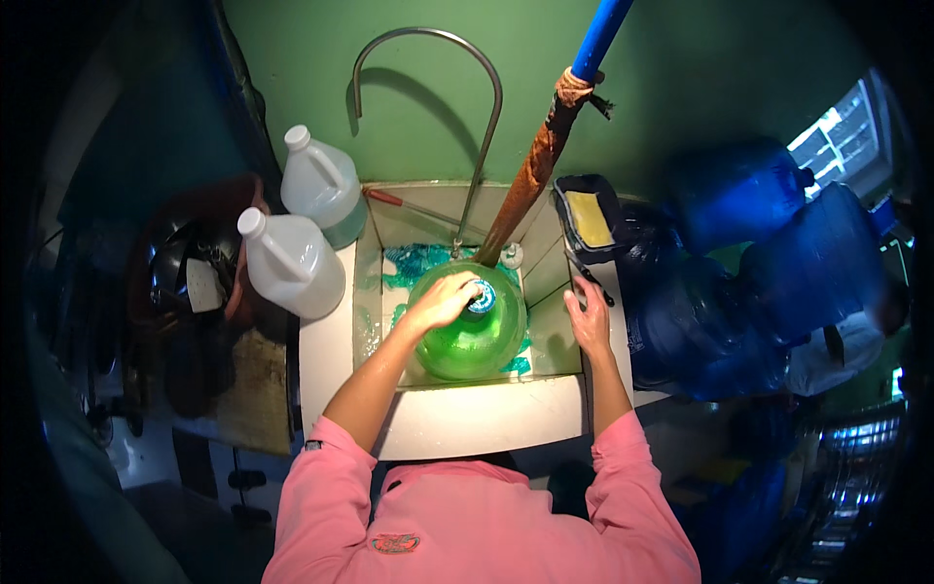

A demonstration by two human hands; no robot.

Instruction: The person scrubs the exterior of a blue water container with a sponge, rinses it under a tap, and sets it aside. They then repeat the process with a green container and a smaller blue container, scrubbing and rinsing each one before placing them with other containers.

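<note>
Inside the tiled basin [554, 343] stands a large round green bottle [467, 347], upright, seen from above. A blue and white cap [481, 296] that bears writing covers its neck. My left hand [445, 298] grips the cap and neck from the left side. Over the basin's right ledge is my right hand [589, 321], its fingers apart and nothing seen between them. Its fingertips are close to a black-handled knife [600, 286] lying on that ledge; whether they touch is unclear.
Two white-capped plastic jugs [295, 266] stand on the left ledge. A curved metal spout [492, 109] and a rust-brown wrapped pole [529, 171] rise behind the bottle. At right are a dark tray with a yellow sponge [589, 219] and several blue water bottles [810, 255].
</note>
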